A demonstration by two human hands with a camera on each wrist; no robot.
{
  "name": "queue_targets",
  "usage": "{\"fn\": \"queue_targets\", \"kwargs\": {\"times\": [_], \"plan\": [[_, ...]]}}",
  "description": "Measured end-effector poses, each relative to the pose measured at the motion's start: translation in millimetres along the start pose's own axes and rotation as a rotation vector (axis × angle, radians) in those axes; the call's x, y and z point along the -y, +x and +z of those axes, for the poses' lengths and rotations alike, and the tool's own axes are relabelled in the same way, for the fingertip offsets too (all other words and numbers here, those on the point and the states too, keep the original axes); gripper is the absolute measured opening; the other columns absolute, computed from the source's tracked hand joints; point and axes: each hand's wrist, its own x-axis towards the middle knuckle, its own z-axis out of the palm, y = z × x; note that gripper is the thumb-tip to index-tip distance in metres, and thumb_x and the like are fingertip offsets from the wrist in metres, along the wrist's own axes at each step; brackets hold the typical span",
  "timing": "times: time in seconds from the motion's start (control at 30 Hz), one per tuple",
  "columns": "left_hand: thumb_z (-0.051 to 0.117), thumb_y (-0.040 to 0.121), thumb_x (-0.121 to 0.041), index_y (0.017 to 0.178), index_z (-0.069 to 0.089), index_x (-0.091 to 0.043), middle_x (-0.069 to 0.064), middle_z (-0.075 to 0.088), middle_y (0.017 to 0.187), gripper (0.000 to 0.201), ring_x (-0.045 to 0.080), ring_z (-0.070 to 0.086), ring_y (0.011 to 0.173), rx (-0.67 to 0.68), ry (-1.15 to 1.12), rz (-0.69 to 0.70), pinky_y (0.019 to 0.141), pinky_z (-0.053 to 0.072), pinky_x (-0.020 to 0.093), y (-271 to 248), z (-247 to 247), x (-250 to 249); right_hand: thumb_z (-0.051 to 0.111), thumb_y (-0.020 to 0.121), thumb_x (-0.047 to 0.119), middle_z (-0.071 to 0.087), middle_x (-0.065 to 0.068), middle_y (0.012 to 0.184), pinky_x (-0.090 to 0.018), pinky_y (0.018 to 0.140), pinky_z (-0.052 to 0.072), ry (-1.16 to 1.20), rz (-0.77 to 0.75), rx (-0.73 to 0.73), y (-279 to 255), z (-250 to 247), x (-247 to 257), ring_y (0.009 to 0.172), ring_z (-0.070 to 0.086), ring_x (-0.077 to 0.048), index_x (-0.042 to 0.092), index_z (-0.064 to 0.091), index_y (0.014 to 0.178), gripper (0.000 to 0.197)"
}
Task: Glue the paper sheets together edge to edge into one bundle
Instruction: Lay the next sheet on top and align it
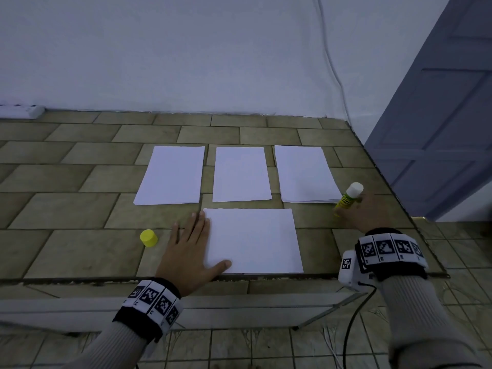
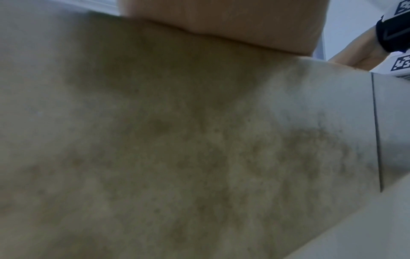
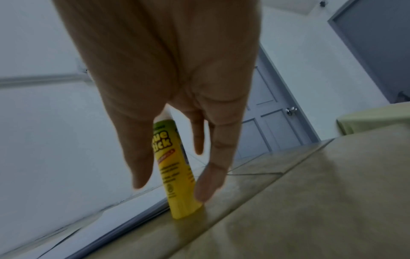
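Left hand (image 1: 190,251) lies flat, fingers straight, on the near sheet (image 1: 253,241). Right hand (image 1: 356,211), grip loose, fingers beside the upright glue stick (image 1: 348,197), just touching it. 3 stacks (image 1: 241,174) lie behind; cap (image 1: 148,237) on desk (image 1: 80,209).

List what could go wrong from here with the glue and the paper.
The glue stick stands uncapped and tilted beside the right paper stack; the right hand with loose fingers could tip it onto the sheets. Its yellow cap lies apart, so the glue may dry. The left hand pins only one edge of the near sheet, which could slide.
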Motion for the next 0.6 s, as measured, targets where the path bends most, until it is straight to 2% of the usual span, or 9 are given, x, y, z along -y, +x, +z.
{"fn": "queue_targets", "kwargs": {"times": [0.07,0.17,0.23,0.33,0.4,0.5,0.6], "plan": [[-0.004,0.073,-0.091,0.155,0.005,-0.007,0.005,-0.009,0.161,0.117,0.022,-0.009,0.149,-0.004,-0.003,0.002,0.120,0.001,0.052,0.0,0.3,0.0,0.063,0.088,0.026,0.051,-0.007,0.062,-0.026,0.053,0.032,-0.113,0.033,0.154,-8.7,1.9,0.1,0.056,0.046,-0.019,0.011,0.043,0.062,0.036],[-0.004,0.074,-0.090,0.155,0.004,-0.007,0.007,-0.008,0.162,0.116,0.023,-0.009,0.149,-0.001,-0.004,0.001,0.120,0.001,0.053,0.4,1.1,0.4,0.058,0.091,0.026,0.052,-0.005,0.066,-0.025,0.054,0.036,-0.194,0.002,0.327,-24.5,10.7,12.2,0.060,0.049,-0.016,0.011,0.047,0.065,0.032],[-0.002,0.077,-0.088,0.154,0.007,-0.005,0.009,-0.003,0.162,0.114,0.024,-0.004,0.150,-0.009,-0.010,0.004,0.120,0.006,0.055,0.3,1.5,0.6,0.058,0.090,0.021,0.056,-0.005,0.069,-0.025,0.056,0.040,-0.198,-0.118,0.319,-28.5,18.3,32.3,0.063,0.051,-0.016,0.007,0.055,0.070,0.025],[-0.001,0.084,-0.082,0.153,0.013,-0.002,0.011,0.003,0.161,0.107,0.026,0.002,0.149,-0.021,-0.016,0.006,0.118,0.013,0.057,-1.2,0.9,-0.2,0.058,0.088,0.015,0.062,-0.007,0.089,-0.027,0.074,0.045,-0.100,-0.293,0.175,-20.3,27.9,67.4,0.082,0.056,-0.019,0.006,0.063,0.089,0.010],[-0.003,0.085,-0.080,0.153,0.011,-0.002,0.011,0.002,0.160,0.104,0.025,0.002,0.149,-0.024,-0.032,0.005,0.118,0.013,0.056,-1.9,0.2,-0.5,0.059,0.089,0.016,0.061,-0.009,0.103,-0.028,0.082,0.043,-0.095,-0.337,0.103,-5.4,36.9,83.6,0.098,0.056,-0.022,0.006,0.060,0.102,0.017],[-0.002,0.086,-0.080,0.152,0.007,-0.002,0.009,0.001,0.161,0.102,0.024,0.001,0.149,-0.026,-0.052,0.003,0.119,0.011,0.055,-1.3,0.3,0.0,0.057,0.093,0.025,0.050,-0.016,0.125,-0.035,0.090,0.041,-0.230,-0.258,0.110,15.8,50.4,99.8,0.118,0.046,-0.030,0.003,0.049,0.122,0.037],[-0.007,0.083,-0.082,0.152,-0.001,-0.003,0.007,-0.006,0.161,0.105,0.020,-0.007,0.149,-0.015,-0.051,-0.004,0.120,0.005,0.052,-1.5,-0.2,0.3,0.057,0.092,0.038,0.043,-0.018,0.136,-0.046,0.103,0.039,-0.364,-0.110,0.204,31.3,60.7,103.9,0.128,0.039,-0.035,0.002,0.044,0.128,0.052]]}}
